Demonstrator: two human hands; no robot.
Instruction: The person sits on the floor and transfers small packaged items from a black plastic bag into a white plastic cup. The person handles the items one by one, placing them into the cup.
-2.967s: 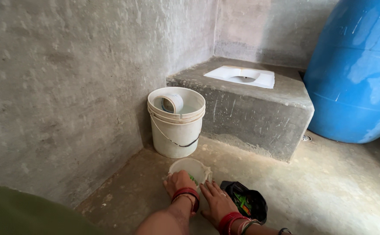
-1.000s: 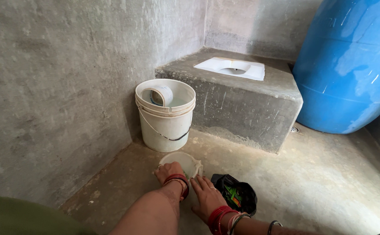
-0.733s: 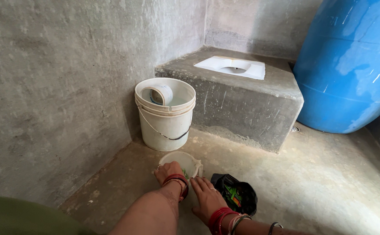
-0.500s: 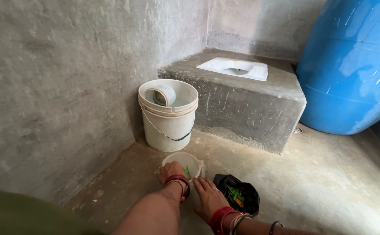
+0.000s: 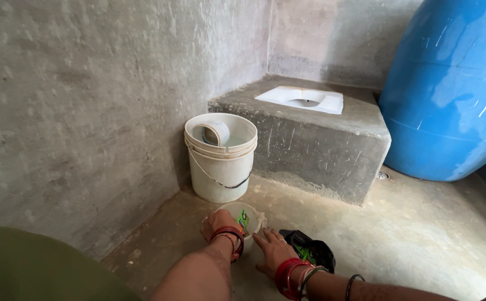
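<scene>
two hands at a small white mug on a concrete washroom floor

at the far left a rough grey wall (image 5: 87, 111) runs back to the corner. in front of it stands a white bucket (image 5: 221, 167) holding water, with a small white scoop (image 5: 216, 134) floating tilted inside. just near of the bucket, on the floor (image 5: 421, 234), sits a small white mug (image 5: 249, 214) with a green sachet (image 5: 243, 217) poking up inside it. the left hand (image 5: 219, 223) is curled over the mug's near left rim; whether its grip is closed on the rim or on the sachet cannot be told. the mug lies directly under this hand, which is the nearer one. just right of the mug, the right hand (image 5: 273, 251) rests flat on the floor, fingers spread, holding nothing. touching its right side is a black plastic bag (image 5: 318, 253) with green packets showing. farther back stands a concrete step (image 5: 321, 139) with a white squat pan (image 5: 304, 99), and at the far right a large blue drum (image 5: 454, 89).
</scene>
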